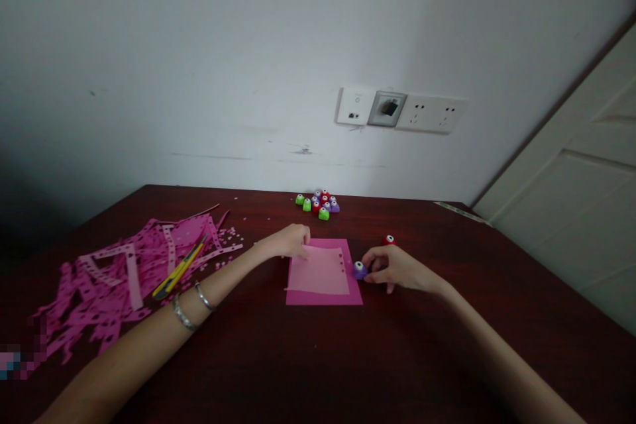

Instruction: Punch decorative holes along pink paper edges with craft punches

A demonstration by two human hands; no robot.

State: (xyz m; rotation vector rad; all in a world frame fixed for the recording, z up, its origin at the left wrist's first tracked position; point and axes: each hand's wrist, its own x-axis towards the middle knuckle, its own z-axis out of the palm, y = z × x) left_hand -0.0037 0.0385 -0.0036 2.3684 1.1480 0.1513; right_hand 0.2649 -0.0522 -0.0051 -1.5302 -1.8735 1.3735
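Note:
A light pink sheet of paper [318,271] lies on top of a darker pink sheet [325,299], with a few small dark pink shapes near its right edge. My left hand [292,240] rests at the upper left corner of these sheets, fingers bent and apart, fingertips on the paper. At the sheets' right edge, my right hand [390,266] pinches a small purple craft punch [359,270] with a white top between thumb and fingers. Just behind that hand stands a red craft punch [389,240], its lower part hidden.
Several green, red and purple punches [324,214] cluster near the wall. On the left, a yellow utility knife [179,269] lies over a heap of punched pink paper strips [109,285], with tiny cut-outs scattered beside it. Wall sockets [431,112] sit above the dark table [318,364].

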